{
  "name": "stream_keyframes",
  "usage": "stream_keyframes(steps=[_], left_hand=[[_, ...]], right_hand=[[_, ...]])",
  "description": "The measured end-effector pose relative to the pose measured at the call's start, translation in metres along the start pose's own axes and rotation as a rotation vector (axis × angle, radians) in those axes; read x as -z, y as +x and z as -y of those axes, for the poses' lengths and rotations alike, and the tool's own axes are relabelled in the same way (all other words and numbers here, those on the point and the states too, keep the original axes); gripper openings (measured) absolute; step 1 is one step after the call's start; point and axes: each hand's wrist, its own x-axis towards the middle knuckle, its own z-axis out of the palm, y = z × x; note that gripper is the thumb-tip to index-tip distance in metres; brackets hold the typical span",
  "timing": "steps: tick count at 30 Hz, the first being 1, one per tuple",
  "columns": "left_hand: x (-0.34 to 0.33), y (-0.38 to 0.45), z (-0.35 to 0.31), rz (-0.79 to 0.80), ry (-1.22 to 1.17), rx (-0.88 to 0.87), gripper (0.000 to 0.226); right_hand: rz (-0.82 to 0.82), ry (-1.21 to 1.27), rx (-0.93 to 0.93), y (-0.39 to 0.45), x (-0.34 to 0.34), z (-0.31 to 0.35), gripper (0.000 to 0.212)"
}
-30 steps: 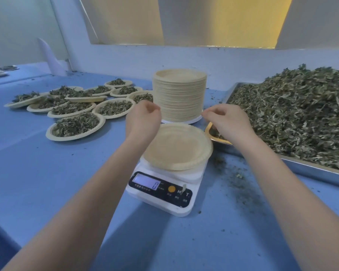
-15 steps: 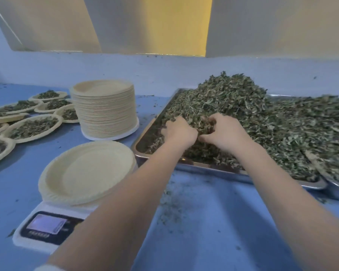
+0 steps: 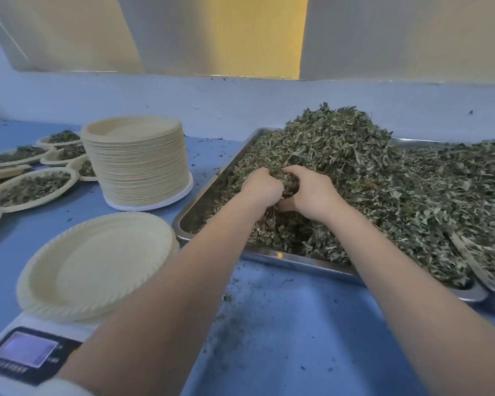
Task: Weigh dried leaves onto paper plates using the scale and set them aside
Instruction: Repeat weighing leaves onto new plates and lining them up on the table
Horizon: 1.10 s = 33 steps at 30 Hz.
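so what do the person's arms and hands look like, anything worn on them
Both forearms are bare, with no sleeves in view. The left hand and right hand wear no gloves, and no rings show. A white band or cuff edge appears at the bottom edge, near the left arm.

A single wide-angle view from the person's head looks forward and down across the blue desk (image 3: 283,338), close enough that both forearms run in from the bottom edge toward the frame's centre. The metal tray (image 3: 269,257) of dried leaves (image 3: 383,181) fills the right half, the scale (image 3: 26,355) sits cut off at the lower left corner, and the wall crosses the top. Straight edges bow toward the borders.
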Motion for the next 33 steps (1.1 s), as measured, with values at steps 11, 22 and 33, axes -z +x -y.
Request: stream_keyframes(steps=[11,22,33], left_hand=[[0.059,-0.018,0.008,-0.060,-0.140,-0.115,0.047],[0.077,-0.025,0.031,-0.027,-0.279,-0.135,0.039],[0.167,-0.074,0.034,-0.228,-0.081,-0.165,0.024]], right_hand=[[-0.131,0.005,0.122,-0.016,0.010,0.061,0.071],[-0.072,-0.163,0.111,-0.013,0.002,0.091,0.067],[-0.059,0.040,0.291,-0.031,-0.014,0.171,0.050]])
